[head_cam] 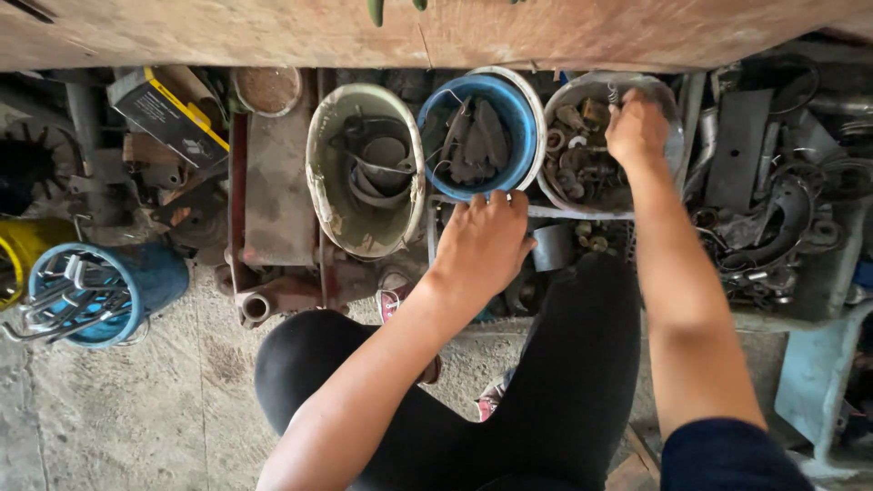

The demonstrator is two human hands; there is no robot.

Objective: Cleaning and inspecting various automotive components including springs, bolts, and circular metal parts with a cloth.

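R hand (637, 129) reaching into clear bowl (668, 109) of small metal parts (582, 159), just R of blue tub (520, 105); fingers curled, hold unclear | L hand (482, 245) below tub, gripping grey bar (582, 213) | sorting looks early; nothing lifted out yet

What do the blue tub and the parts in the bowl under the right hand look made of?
Blue tub: likely plastic, with an even matte colour and a thin pale rim. Parts in the bowl under the right hand: apparently metal, rusty brown and dull grey, mostly small round pieces.
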